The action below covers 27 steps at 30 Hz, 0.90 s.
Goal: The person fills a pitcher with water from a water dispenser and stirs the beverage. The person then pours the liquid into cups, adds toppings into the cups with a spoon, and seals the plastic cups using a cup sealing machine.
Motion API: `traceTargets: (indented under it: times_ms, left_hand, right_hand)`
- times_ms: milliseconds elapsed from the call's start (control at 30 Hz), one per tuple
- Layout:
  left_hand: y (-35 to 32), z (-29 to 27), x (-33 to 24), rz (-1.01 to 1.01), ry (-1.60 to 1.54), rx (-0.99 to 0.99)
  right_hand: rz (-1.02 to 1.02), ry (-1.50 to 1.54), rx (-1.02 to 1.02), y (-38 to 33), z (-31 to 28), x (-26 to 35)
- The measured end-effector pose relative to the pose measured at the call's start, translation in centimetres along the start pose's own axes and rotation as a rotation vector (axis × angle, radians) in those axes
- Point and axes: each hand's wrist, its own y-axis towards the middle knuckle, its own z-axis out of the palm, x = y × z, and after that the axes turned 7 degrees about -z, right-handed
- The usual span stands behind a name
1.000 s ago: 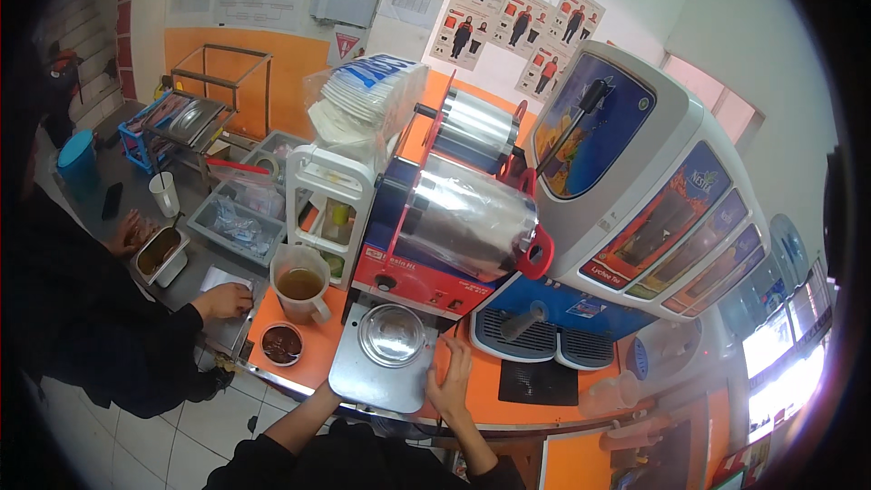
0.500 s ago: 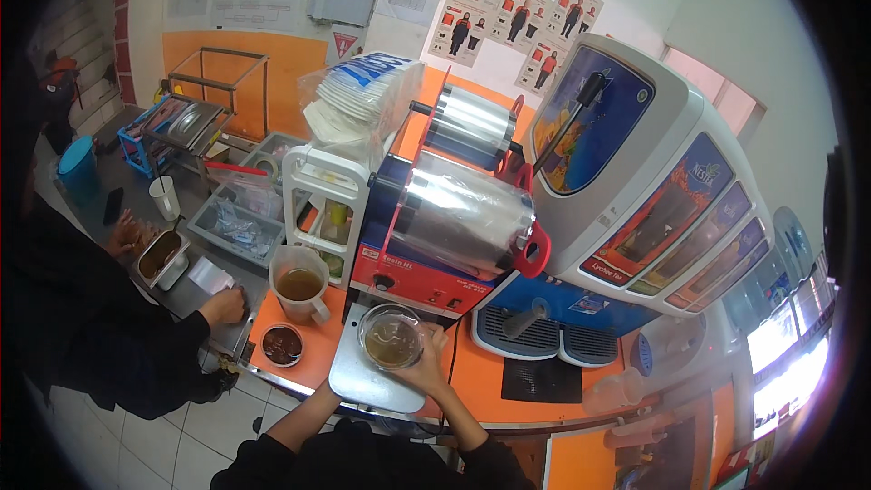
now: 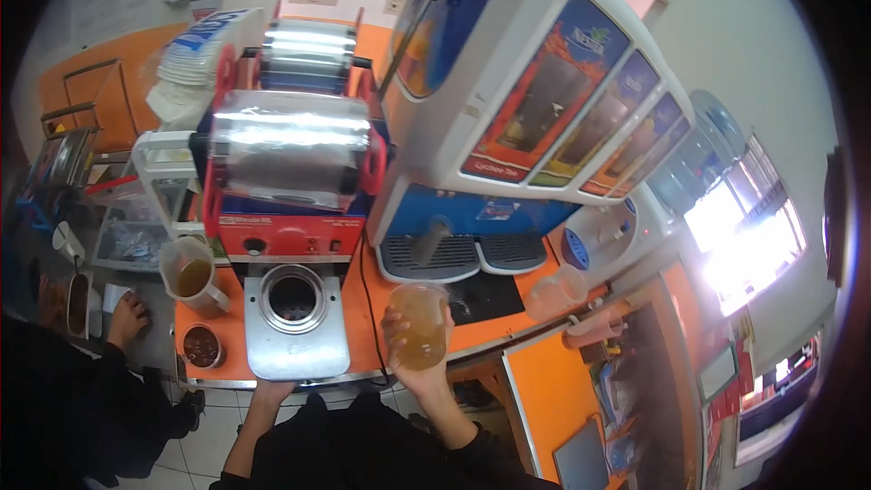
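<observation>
A clear plastic cup [image 3: 419, 327] of cloudy yellow-brown drink is held up in my right hand [image 3: 397, 336], whose fingers wrap round its side. To its left, the cup sealer [image 3: 283, 238] has its metal tray [image 3: 298, 358] pulled out, and the round cup holder [image 3: 295, 299] in it has no cup. My left hand [image 3: 272, 390] is at the tray's front edge, its fingers hidden beneath the metal. A clear pitcher [image 3: 193, 277] of brown liquid and a small tub of dark brown stuff [image 3: 201, 346] stand left of the tray.
Right of the sealer stands a tall drink dispenser [image 3: 535, 82] with a drip tray [image 3: 431, 259]. An overturned clear pitcher [image 3: 555, 293] lies farther right. At the left, a co-worker's hand [image 3: 129, 319] rests over a steel counter. A black cable [image 3: 367, 308] runs beside the sealer.
My right hand has lifted the cup out of the sealer's holder and carried it right. My left hand stays by the tray's front edge. The view has swung to the right.
</observation>
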Motion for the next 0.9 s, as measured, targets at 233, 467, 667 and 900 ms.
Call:
traceTargets:
  times_ms: [233, 467, 667, 900]
  left_hand:
    - [-1.1, -3.5, 3.6, 0.066, 0.588, -0.055]
    - [-2.8, -1.3, 2.5, -0.315, -0.448, -0.043]
    - [-3.9, 0.4, 0.8, -0.330, -0.422, -0.015]
    - [-4.9, -0.3, 1.5, -0.380, -0.375, -0.041]
  right_hand:
    - [-1.250, -1.541, -0.297, -1.8, -9.3, 12.2]
    - [-1.226, -1.978, -0.217, -0.7, -13.6, 13.3]
    - [-1.343, -2.208, -0.382, -1.9, -15.7, 11.3]
    - [-1.273, -2.503, 0.383, -2.9, -8.7, -3.2]
